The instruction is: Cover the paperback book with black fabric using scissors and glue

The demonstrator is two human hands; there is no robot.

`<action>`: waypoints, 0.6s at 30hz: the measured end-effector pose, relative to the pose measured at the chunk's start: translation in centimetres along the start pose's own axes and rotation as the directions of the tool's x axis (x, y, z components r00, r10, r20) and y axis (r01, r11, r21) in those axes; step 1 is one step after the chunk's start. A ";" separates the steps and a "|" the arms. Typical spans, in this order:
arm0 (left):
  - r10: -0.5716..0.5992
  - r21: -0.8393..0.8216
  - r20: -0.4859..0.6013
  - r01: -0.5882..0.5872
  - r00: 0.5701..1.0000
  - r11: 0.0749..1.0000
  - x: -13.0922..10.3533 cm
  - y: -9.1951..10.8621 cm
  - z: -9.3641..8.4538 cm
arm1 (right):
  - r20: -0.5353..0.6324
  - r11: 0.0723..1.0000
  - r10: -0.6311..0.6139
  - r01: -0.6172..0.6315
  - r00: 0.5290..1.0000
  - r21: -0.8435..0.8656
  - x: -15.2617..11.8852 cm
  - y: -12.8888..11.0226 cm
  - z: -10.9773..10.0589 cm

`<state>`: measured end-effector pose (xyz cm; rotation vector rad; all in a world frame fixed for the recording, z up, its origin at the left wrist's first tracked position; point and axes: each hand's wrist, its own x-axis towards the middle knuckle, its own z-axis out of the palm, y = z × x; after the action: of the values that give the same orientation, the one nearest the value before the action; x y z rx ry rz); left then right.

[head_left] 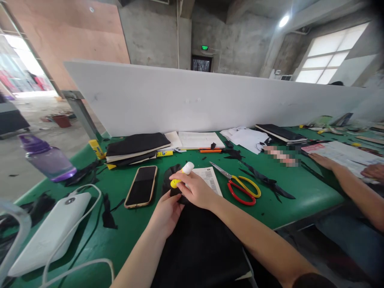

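My right hand [195, 188] is closed round a yellow glue stick [175, 183] with a white end [187, 168], held over black material [195, 244]. My left hand [168, 210] pinches the bunched upper part of that material just below the stick. The black material hangs from the table edge toward me. Under and behind my right hand lies a printed sheet [211, 179]. Scissors with one red and one yellow handle [241, 190] rest to the right. A phone [141, 187] lies to the left of my hands.
On the green table [288, 212] are a white power bank [54, 236] with a cable, a purple bottle [48, 160], black-covered books [135, 147], papers [201, 140] and black scraps [270, 182]. At the right, another person's hands [324, 161] rest by papers. A white partition stands behind.
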<state>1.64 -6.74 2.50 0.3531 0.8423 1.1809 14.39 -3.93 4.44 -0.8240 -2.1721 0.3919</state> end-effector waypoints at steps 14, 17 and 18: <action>0.089 0.073 0.035 -0.091 0.995 0.993 -0.2 -0.2 -0.2 | 0.104 1.000 -0.022 0.022 0.994 0.001 -0.4 0.3 0.6; 0.092 0.080 0.030 -0.095 0.995 0.992 -0.1 -0.2 -0.2 | 0.102 0.999 -0.035 0.034 0.994 0.019 -0.5 0.4 0.6; 0.094 0.082 0.026 -0.095 0.995 0.992 -0.1 -0.2 -0.2 | 0.102 0.999 -0.037 0.034 0.994 0.024 -0.5 0.4 0.6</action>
<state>1.62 -6.96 2.26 0.4777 0.8643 1.2299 14.36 -4.01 3.55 -0.7666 -2.2694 0.4486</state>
